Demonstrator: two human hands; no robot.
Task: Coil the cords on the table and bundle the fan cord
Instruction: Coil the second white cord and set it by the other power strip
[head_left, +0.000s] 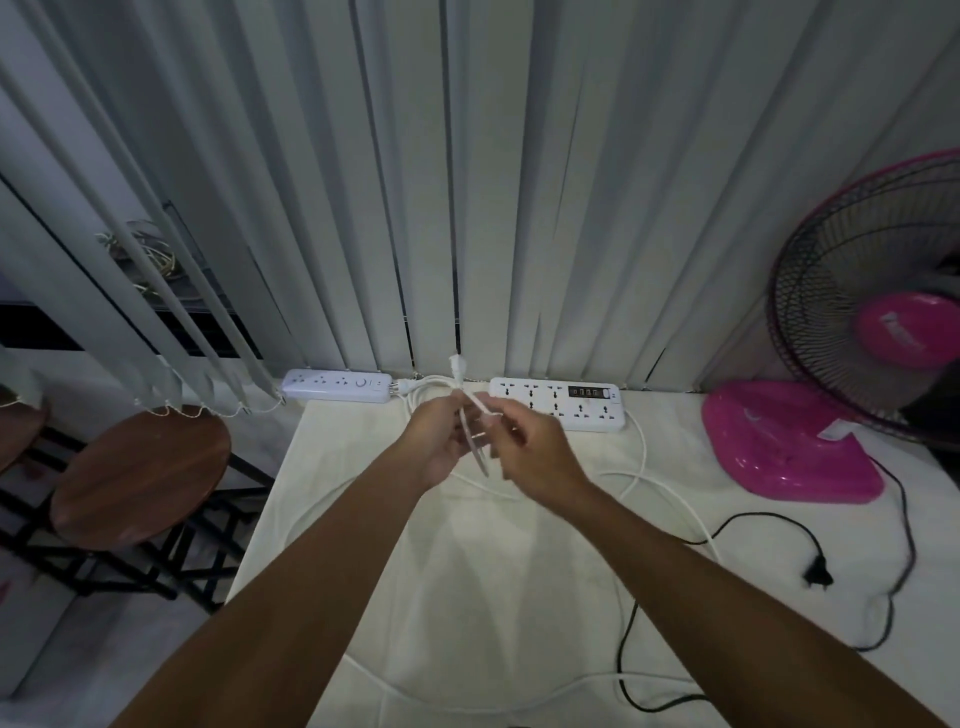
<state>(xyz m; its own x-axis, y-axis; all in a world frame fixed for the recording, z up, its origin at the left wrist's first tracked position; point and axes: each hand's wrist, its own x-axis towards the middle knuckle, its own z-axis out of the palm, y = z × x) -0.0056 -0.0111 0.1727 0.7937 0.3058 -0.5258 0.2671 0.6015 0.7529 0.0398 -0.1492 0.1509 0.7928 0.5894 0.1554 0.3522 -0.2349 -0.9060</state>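
Note:
Both hands are raised over the middle of the white table (467, 582), holding a folded white cord (474, 441). My left hand (441, 441) grips the fold, and the cord's white plug (457, 366) sticks up above my fingers. My right hand (530, 449) pinches the same cord just to the right. The rest of the white cord trails loosely across the table. A black fan cord (883, 608) runs from the pink fan (862, 374) at the right and ends in a black plug (816, 574) lying on the table.
Two white power strips lie along the back edge: a small one (337, 385) at the left, a larger one (558, 402) at the centre. Vertical blinds hang behind them. Round wooden stools (140, 473) stand left of the table.

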